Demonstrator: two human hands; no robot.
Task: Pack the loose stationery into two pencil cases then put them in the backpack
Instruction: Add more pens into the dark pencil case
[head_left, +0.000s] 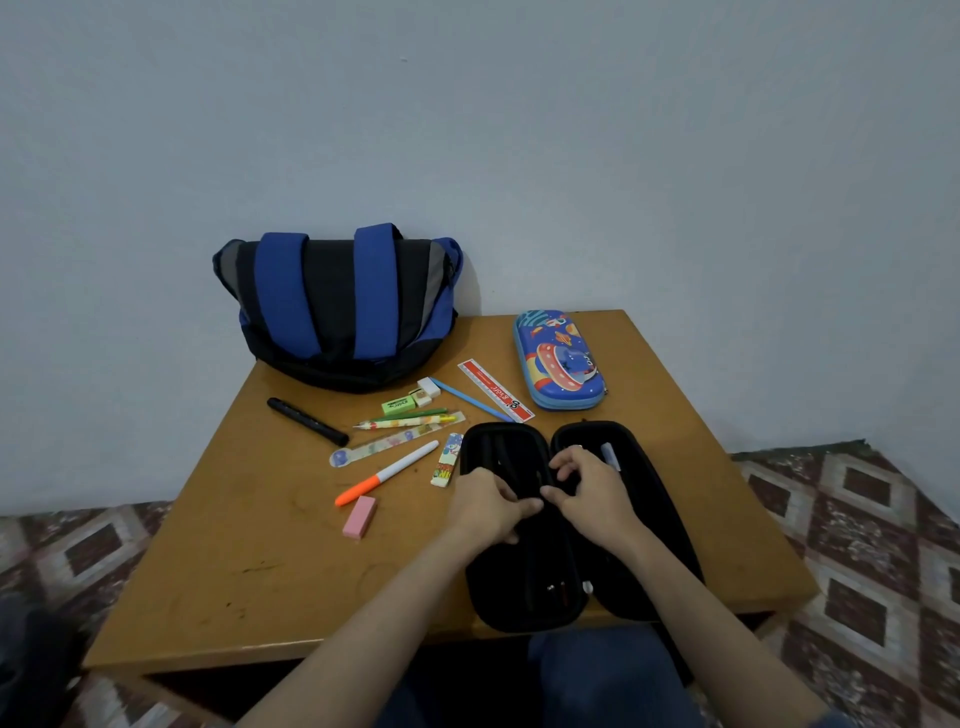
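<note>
Stationery lies loose on the table (249, 582), left of the open black pencil case (511, 587) at the near edge; left hand (485, 506) and right hand (592, 491) meet over its spine, fingers curled, though I cannot tell whether they pinch an inner flap or merely rest there; the orange marker (387, 474) and red ruler (496, 391) look light and stiff, best pinched mid-length; the pink eraser (359, 516) should be soft and grippy; the blue pencil case (558, 358), seemingly a stiff shell, lies shut, right of the backpack (337, 306).

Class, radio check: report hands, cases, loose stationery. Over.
Left hand, right hand: fingers curled at middle of open black case. Blue case shut. Stationery loose at left, unpacked; nothing in the way.
</note>
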